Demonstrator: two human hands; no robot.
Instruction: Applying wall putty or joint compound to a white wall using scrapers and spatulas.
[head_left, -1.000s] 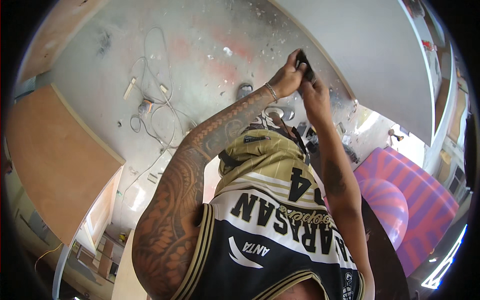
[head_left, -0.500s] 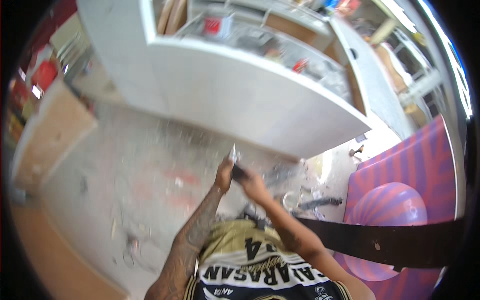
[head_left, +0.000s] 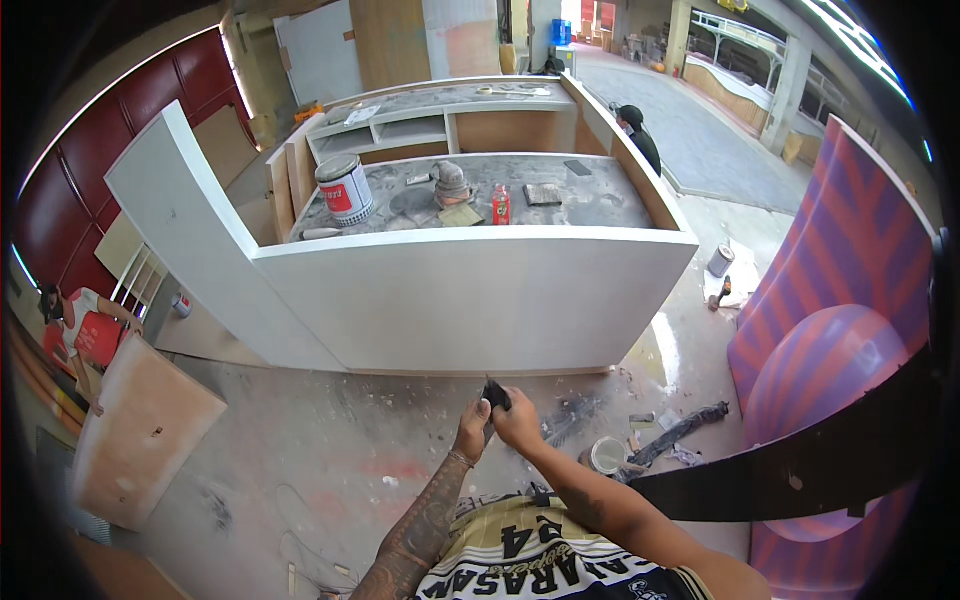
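Observation:
In front of the white counter my two hands are close together, both closed. My left hand point(head_left: 474, 428) and my right hand point(head_left: 518, 420) grip a dark, flat piece point(head_left: 495, 394), which looks like a folded sheet. A thin pointed tip sticks up at its top edge; what it belongs to is mostly hidden by my fingers. The counter's white front panel point(head_left: 480, 305) stands just beyond my hands, apart from them.
On the counter's dusty shelf are a paint can point(head_left: 343, 190), a red bottle point(head_left: 501, 205) and a sander point(head_left: 452, 186). To the left a person point(head_left: 90, 330) holds a wooden panel point(head_left: 150, 430). A striped purple panel point(head_left: 810, 270), a dark curved board point(head_left: 780, 482) and an open can point(head_left: 606, 456) are at right.
My view has tilted up, showing more of the counter and room. My hands stay together; the shiny pointed blade seen above my left hand earlier is now mostly out of sight.

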